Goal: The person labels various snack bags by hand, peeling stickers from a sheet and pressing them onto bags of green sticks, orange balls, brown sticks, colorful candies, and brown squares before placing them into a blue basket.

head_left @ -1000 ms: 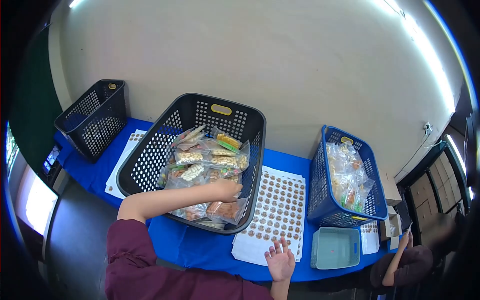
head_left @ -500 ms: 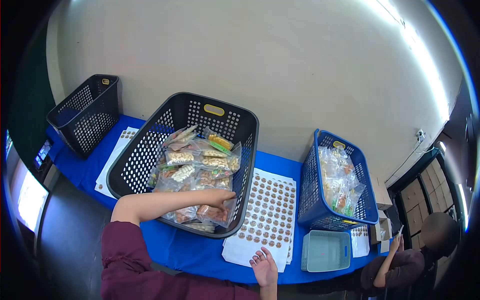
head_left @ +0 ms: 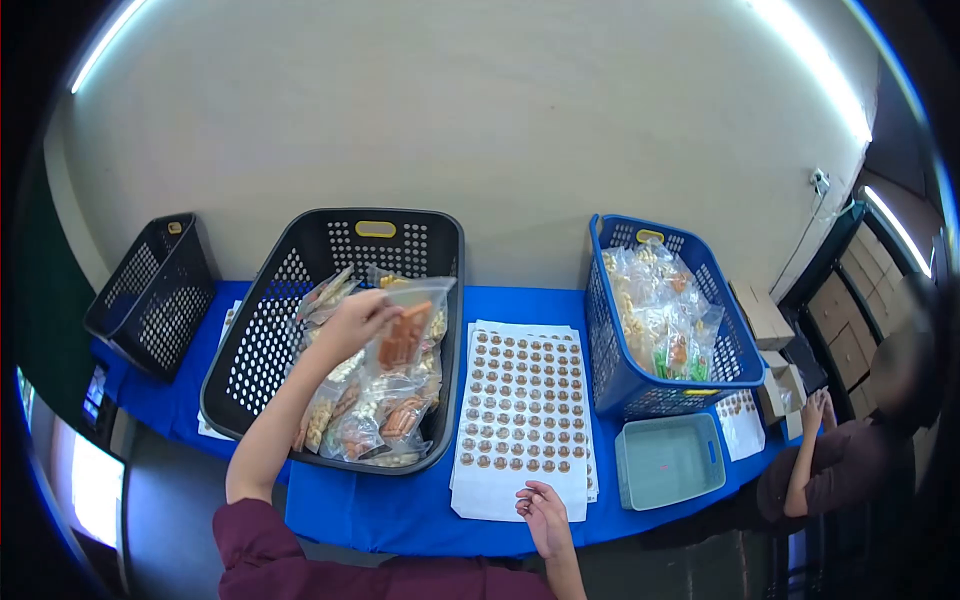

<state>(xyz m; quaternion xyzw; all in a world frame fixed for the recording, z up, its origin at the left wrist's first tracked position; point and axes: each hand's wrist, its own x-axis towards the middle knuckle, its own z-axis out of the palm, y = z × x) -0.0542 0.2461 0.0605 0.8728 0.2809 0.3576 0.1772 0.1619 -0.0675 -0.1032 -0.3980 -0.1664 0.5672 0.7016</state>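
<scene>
My left hand (head_left: pixel 358 322) grips the top edge of a clear plastic bag of orange-brown sticks (head_left: pixel 405 335), held up above the large black basket (head_left: pixel 452 235). Beneath it, several clear bags of pale and brown snacks (head_left: pixel 370 420) fill the basket. My right hand (head_left: pixel 545 517) hovers at the near edge of the sticker sheets (head_left: pixel 520 490), palm turned up, fingers loosely bent and apart. Nothing can be made out in it. Rows of round brown stickers cover the top sheet.
A blue basket (head_left: pixel 640 400) full of bagged snacks stands right, behind a grey-green tray (head_left: pixel 640 490). Another black basket (head_left: pixel 150 330) stands far left on the blue cloth (head_left: pixel 340 510). Cardboard boxes (head_left: pixel 765 315) and a co-worker (head_left: pixel 830 460) are at the far right.
My left hand has lifted the bag of orange-brown sticks from the pile inside the basket. My right hand stays near the sheets, its fingers more bent. The view has shifted.
</scene>
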